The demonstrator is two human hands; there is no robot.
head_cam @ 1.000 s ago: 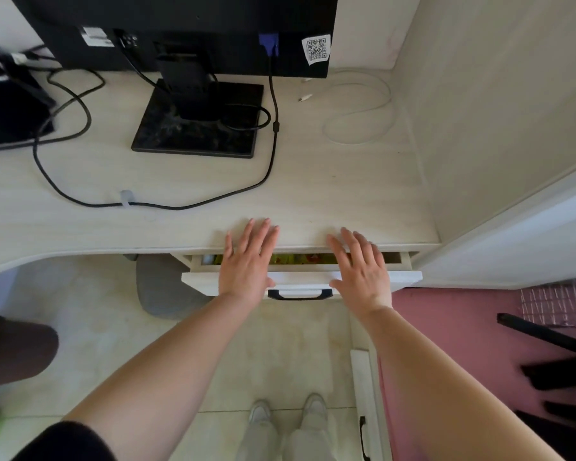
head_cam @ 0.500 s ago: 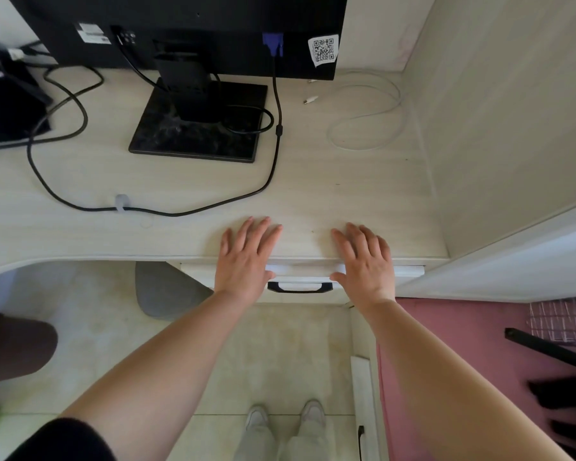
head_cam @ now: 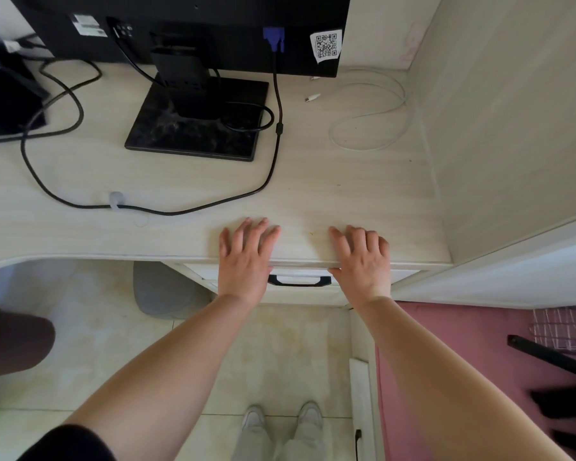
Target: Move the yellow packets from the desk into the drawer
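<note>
The white drawer (head_cam: pixel 300 292) with a black handle (head_cam: pixel 299 281) sits pushed in under the front edge of the pale wooden desk (head_cam: pixel 313 194). My left hand (head_cam: pixel 246 257) lies flat, fingers spread, over the desk edge and the drawer front left of the handle. My right hand (head_cam: pixel 361 259) lies flat the same way to the right of the handle. Neither hand holds anything. No yellow packets show on the desk; the drawer's inside is hidden.
A black monitor on a square stand (head_cam: pixel 197 121) is at the back, with black cables (head_cam: pixel 147 207) looping across the desk. A white cable (head_cam: pixel 373 111) coils at the back right. A wall panel (head_cam: pixel 512 111) bounds the desk's right side.
The drawer, a little open with yellow showing inside a second ago, has been pushed shut by both flat hands, which moved forward onto the desk edge.
</note>
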